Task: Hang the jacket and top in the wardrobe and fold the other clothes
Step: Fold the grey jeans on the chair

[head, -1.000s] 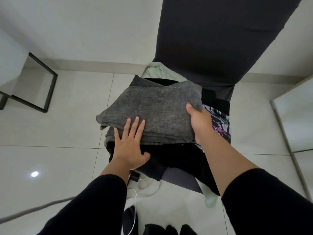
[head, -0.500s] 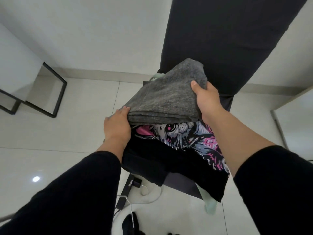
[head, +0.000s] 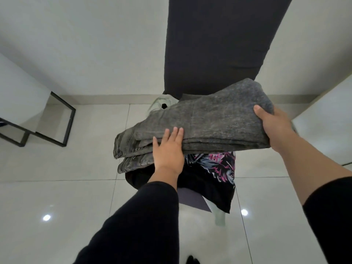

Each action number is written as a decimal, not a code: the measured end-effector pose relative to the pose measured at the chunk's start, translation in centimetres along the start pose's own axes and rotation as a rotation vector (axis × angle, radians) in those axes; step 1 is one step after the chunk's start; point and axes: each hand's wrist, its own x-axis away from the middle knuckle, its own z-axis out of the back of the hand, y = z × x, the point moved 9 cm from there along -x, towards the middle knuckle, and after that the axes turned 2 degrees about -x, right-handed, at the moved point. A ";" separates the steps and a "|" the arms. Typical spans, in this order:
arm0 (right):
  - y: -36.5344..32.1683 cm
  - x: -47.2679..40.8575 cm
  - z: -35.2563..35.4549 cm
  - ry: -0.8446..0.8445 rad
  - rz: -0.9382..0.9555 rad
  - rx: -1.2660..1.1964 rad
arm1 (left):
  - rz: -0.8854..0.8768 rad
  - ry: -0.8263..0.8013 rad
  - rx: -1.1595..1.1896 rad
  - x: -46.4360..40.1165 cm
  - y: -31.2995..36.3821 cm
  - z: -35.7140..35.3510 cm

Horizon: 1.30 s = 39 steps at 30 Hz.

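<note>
Folded grey washed jeans (head: 209,122) lie across the clothes pile on a chair in the middle of the view. My right hand (head: 272,126) grips their right folded end, thumb on top and fingers underneath. My left hand (head: 168,149) rests on the front left edge of the jeans with fingers straight. Under the jeans lies a black top with a pink and grey print (head: 215,168). A pale green garment (head: 162,103) peeks out behind the jeans.
The chair's tall dark back (head: 219,44) rises behind the pile, and its dark seat corner (head: 192,201) shows below. A black metal frame (head: 62,119) stands on the tiled floor at the left. A white panel (head: 323,121) stands at the right.
The jeans came up off the pile and now lie flatter across it, shifted right. My left hand went from gripping their left edge to lying flat on the front.
</note>
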 end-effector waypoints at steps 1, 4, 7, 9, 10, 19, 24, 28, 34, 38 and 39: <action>0.4 -0.1 1.2 0.013 -0.003 0.028 | -0.010 -0.031 0.007 0.3 1.1 -1.1; 2.6 -0.5 3.7 0.052 -0.033 0.126 | -0.020 -0.154 0.009 1.3 3.5 -5.3; 6.4 -1.1 4.5 0.080 -0.079 0.227 | -0.035 -0.309 -0.018 1.9 4.2 -10.2; 9.3 -1.4 4.0 0.080 -0.096 0.291 | -0.077 -0.427 -0.080 2.4 4.3 -12.7; 10.5 -1.6 3.8 0.089 -0.094 0.325 | -0.105 -0.466 -0.101 2.6 4.3 -13.5; 14.2 -1.6 3.6 0.233 -0.105 0.866 | 0.031 0.041 0.027 0.2 -2.5 -9.0; 16.3 -0.3 -7.6 -0.192 0.150 1.176 | 0.139 0.166 -0.015 1.3 -6.0 -8.7; 16.5 4.3 -17.4 -0.469 0.400 1.049 | 0.297 0.140 0.053 2.3 -10.1 -9.5; 17.2 7.7 -23.4 -0.528 0.635 1.228 | 0.287 0.229 0.010 1.7 -14.6 -7.8; 18.2 8.1 -24.4 -0.624 0.692 1.337 | 0.260 0.213 0.089 1.7 -14.8 -7.6; 18.2 8.0 -24.3 -0.625 0.682 1.357 | 0.256 0.224 0.131 1.9 -14.5 -7.6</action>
